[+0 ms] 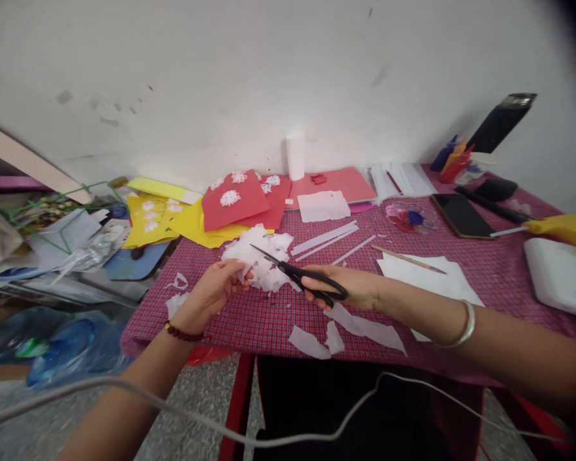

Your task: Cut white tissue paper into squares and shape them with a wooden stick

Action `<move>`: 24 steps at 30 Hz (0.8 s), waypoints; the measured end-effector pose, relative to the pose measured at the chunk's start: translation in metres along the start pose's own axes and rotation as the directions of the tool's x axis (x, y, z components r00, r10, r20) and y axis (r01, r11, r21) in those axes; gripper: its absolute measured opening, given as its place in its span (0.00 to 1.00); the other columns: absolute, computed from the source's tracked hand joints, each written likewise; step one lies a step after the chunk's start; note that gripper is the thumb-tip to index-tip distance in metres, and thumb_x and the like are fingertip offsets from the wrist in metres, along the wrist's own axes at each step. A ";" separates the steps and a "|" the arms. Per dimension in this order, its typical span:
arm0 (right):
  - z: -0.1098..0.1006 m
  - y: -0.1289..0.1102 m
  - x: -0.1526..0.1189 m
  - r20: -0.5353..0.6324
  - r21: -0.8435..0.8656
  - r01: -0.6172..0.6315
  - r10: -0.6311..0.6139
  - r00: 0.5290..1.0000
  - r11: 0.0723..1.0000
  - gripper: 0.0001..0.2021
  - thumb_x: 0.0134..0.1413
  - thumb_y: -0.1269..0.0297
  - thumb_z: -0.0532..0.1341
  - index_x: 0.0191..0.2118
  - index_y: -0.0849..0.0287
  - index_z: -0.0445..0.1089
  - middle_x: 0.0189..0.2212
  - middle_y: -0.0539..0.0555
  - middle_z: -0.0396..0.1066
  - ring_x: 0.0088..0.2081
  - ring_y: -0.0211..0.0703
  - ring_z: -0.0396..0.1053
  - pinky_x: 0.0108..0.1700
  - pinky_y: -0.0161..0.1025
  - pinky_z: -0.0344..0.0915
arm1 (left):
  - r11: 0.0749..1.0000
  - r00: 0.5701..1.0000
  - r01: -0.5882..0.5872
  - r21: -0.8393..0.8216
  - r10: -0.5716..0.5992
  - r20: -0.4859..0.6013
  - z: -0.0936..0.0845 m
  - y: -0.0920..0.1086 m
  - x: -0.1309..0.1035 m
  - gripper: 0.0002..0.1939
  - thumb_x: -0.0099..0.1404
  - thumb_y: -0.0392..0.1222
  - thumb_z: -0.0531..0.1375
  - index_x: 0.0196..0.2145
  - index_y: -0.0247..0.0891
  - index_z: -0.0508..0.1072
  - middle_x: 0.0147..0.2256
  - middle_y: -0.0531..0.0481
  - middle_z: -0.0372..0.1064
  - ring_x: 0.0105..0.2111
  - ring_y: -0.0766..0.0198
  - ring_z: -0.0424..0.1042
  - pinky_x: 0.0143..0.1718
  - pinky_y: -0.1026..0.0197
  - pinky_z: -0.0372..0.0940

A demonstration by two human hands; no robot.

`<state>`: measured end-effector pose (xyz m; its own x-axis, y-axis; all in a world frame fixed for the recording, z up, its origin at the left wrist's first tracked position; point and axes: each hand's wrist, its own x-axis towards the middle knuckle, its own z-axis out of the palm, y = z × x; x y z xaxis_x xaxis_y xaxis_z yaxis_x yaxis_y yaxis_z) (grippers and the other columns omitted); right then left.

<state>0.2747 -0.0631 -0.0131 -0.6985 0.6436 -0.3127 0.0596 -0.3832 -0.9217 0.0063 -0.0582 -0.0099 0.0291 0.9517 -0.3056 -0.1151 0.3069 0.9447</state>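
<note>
right hand (324,286) gripping black scissors (294,271) | left hand (231,280) pinching white paper piece (244,272) | paper pile (265,275) lying under blades (267,257) on bench (264,326) | risk: blades nicking left hand if hands are drifting closer

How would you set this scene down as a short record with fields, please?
Left hand: pinching a white piece at the edge of a paper pile
Right hand: holding black scissors, blades over the pile
Surface: checked cloth
Behind pile: red sheets bearing white decorations
Right of pile: pale strips; farther right, a phone
</note>
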 end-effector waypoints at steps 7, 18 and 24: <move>0.000 0.000 -0.004 0.074 -0.015 -0.019 0.020 0.997 1.000 0.25 0.50 0.44 0.66 0.41 0.62 0.64 0.27 0.48 0.65 0.25 0.30 0.64 0.25 0.28 0.62 | 0.991 0.987 -0.095 -0.091 0.082 -0.136 0.002 0.005 0.008 0.10 0.49 0.42 0.69 0.27 0.34 0.74 0.22 0.51 0.72 0.19 0.70 0.67 0.23 0.66 0.65; 0.008 -0.004 0.000 -0.013 -0.085 0.017 -0.018 1.000 0.996 0.22 0.53 0.48 0.66 0.42 0.64 0.66 0.26 0.49 0.63 0.24 0.30 0.61 0.23 0.29 0.59 | 0.999 0.999 -0.052 0.003 0.052 -0.015 0.023 -0.001 0.006 0.11 0.51 0.44 0.68 0.23 0.34 0.73 0.22 0.50 0.70 0.21 0.68 0.66 0.23 0.65 0.65; 0.003 -0.001 0.002 -0.022 -0.162 0.053 -0.057 0.998 0.985 0.23 0.53 0.46 0.64 0.42 0.63 0.67 0.23 0.46 0.62 0.19 0.28 0.58 0.18 0.29 0.56 | 0.998 0.997 -0.064 0.014 0.063 0.039 0.023 -0.003 0.011 0.10 0.52 0.44 0.67 0.23 0.34 0.73 0.23 0.50 0.71 0.21 0.68 0.67 0.23 0.65 0.65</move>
<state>0.2705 -0.0634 -0.0124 -0.6852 0.6785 -0.2648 0.1376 -0.2364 -0.9619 0.0301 -0.0481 -0.0134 0.0602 0.9688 -0.2406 -0.1031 0.2458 0.9638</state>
